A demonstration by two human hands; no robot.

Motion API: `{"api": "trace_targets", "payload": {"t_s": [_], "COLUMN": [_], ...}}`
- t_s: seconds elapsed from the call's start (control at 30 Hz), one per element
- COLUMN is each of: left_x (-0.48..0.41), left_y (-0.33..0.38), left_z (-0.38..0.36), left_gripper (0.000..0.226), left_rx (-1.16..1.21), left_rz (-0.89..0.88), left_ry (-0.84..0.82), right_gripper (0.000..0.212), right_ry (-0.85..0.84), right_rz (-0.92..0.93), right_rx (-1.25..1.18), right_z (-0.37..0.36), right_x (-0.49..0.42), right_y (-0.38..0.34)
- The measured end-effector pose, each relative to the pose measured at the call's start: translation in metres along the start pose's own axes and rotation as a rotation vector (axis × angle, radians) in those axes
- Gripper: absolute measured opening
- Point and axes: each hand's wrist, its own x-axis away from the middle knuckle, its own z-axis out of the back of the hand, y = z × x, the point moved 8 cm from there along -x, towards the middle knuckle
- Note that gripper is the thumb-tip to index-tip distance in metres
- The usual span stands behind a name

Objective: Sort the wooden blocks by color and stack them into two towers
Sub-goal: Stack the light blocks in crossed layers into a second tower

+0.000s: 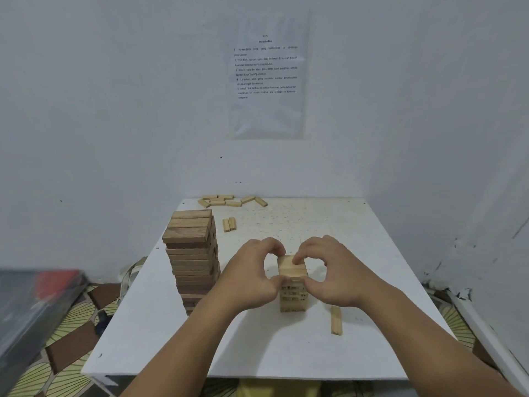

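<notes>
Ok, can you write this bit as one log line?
left grip: holds light tower top | right grip: holds light tower top | dark tower: upright, untouched | loose blocks: far table edge

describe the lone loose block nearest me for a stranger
On the white table, find the short pale tower right of the tall dark tower. The lone block lies flat right of it, by itself; the other loose blocks sit grouped farther back.
</notes>
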Motion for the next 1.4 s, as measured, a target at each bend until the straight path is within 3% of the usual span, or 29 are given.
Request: {"api": "trace_targets", "payload": {"t_s": [0.3, 0.53, 0.93, 1.17, 1.3, 1.4], "left_x": [0.001, -0.001, -0.006, -0.005, 0.005, 0.015], "left_y": [0.004, 0.005, 0.011, 0.009, 0.004, 0.006], "left_z": [-0.004, -0.003, -0.003, -0.005, -0.003, -0.010], "left_gripper": [0.052, 0.067, 0.063, 0.068, 0.064, 0.056], "left_rx": [-0.010, -0.045, -0.086, -0.052, 0.138, 0.458], "left_rz": [-0.006, 0.030, 0.065, 0.060, 0.101, 0.213], "left_ry": [-0.061, -0.107, -0.140, -0.156, -0.062, 0.086], "right_gripper": [0.033, 0.060, 0.045, 0.052, 0.064, 0.055], "right_ry": [0.021, -0.011, -0.061, -0.054, 0.059, 0.229], "right_rz": [-0.013, -0.123, -0.182, -0.218, -0.291, -0.403], "right_rx": [-0.018, -0.028, -0.069, -0.075, -0.164, -0.459], "right_z": [-0.001, -0.004, -0.007, -0.007, -0.003, -0.011], "right_x": [0.003, 0.006, 0.002, 0.006, 0.016, 0.021], "right_y": [0.000, 0.014, 0.016, 0.017, 0.015, 0.012]}}
